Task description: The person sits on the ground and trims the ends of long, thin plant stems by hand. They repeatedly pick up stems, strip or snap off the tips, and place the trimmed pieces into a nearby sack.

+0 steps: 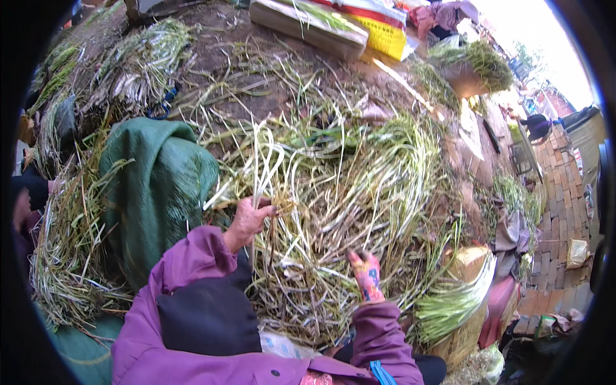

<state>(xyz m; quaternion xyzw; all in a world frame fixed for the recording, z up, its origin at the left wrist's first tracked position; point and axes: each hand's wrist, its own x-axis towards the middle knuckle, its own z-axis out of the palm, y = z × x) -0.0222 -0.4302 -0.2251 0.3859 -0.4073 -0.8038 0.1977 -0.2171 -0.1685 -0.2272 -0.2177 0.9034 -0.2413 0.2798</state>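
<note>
My left hand, bare, pinches a few long pale leaf stalks of a chive-like vegetable between thumb and fingers. Thin brownish strands show beside its thumb. To the right, my right hand wears a colourful patterned fingerless glove. Blurred, it hovers at the near side of a large heap of pale green stalks, and whether it grips anything is unclear. Tangled trimmings lie below and between both hands, in front of my knees.
A green sack bulges left of my left hand. A trimmed bundle rests on a cardboard box at right. Further out are another bundle, a wooden block and a brick floor. Part of another person shows at far left.
</note>
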